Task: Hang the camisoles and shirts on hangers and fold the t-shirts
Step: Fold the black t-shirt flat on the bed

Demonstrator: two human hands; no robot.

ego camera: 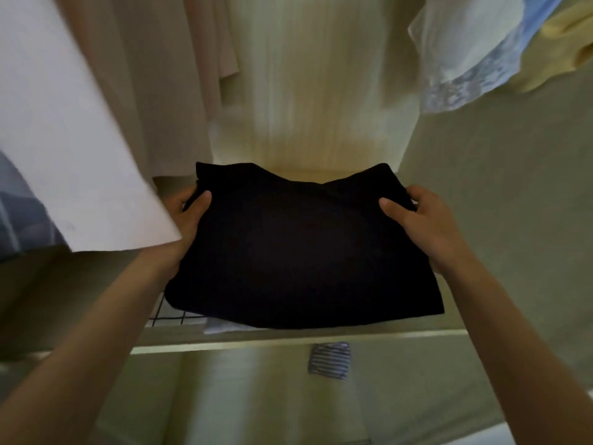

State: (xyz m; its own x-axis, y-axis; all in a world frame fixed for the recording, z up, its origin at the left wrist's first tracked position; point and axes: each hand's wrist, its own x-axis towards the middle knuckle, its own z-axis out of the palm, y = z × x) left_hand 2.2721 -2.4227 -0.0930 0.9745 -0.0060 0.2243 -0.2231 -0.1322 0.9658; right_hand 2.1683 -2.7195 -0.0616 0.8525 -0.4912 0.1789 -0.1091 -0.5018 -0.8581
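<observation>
Folded black t-shirt (301, 248) lay between my two hands over a pale wooden wardrobe shelf (288, 340), its near edge just short of the shelf's front edge and its far edge toward the shelf's back. The wardrobe was dim inside. A white door panel (64, 139) crossed the upper left, beige garments (154, 75) hung at the back left, a cream ribbed garment (321, 85) hung at the back centre, and a white top with blue lace trim (465, 59) hung at the upper right beside a yellow garment (564, 43). Under the t-shirt's near left corner a white cloth with a black grid pattern (179, 316) showed, and a pale folded item (221, 326) sat beside it at the shelf's front edge. Below the shelf, a small blue-striped piece of cloth (329, 361) lay in the lower compartment.

My left hand (186, 220) gripped the t-shirt's left side, thumb on top and fingers hidden beneath. My right hand (423, 226) gripped the right side likewise, thumb pressed on top near the far right corner. I could not tell whether the t-shirt touched the clothes beneath it.
</observation>
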